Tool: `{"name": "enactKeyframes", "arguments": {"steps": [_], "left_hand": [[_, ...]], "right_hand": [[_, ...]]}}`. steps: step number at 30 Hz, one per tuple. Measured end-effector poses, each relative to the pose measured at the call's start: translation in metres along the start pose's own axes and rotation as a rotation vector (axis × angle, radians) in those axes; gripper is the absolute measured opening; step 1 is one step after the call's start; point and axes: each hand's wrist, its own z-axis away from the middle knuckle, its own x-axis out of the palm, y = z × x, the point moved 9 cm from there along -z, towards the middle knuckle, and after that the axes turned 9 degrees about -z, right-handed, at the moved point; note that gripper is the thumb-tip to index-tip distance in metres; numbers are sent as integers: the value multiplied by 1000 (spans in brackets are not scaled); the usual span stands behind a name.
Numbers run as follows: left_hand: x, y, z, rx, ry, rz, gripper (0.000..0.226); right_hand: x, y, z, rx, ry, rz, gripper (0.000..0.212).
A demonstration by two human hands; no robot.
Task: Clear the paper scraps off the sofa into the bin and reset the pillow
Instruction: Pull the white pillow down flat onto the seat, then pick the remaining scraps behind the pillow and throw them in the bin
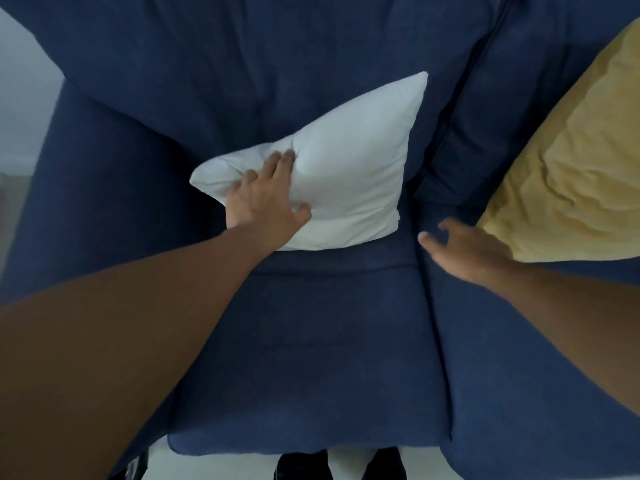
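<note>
My left grip [266, 199]: spread flat, pressing white pillow [346, 174] at its left corner. My right grip [464, 249]: loosely apart, empty. Pillow diagonal, pointing upper right.

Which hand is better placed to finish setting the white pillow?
Left. The left hand presses on the white pillow; the right hand is off it, beside the yellow cushion.

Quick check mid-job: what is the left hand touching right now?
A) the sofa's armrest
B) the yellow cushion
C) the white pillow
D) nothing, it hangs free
C: the left hand lies on the white pillow, with its fingers pressing into the fabric near the pillow's left corner. The right hand is spread over the blue seat beside the yellow cushion.
</note>
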Motion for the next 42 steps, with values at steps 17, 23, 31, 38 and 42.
{"name": "enactKeyframes", "arguments": {"steps": [17,23,31,38,42], "left_hand": [[54,33,155,-90,-129,102,85],[91,49,231,-143,-207,227,91],[145,60,303,-202,-333,275,92],[162,43,329,-284,-370,346,78],[149,23,335,-350,-319,395,55]], "right_hand": [[-94,-128,-21,-239,59,-108,68],[22,-134,1,-239,-156,89,74],[132,-97,31,-249,-320,160,85],[152,-93,38,-266,-282,121,88],[159,-89,40,-260,-290,90,92]]}}
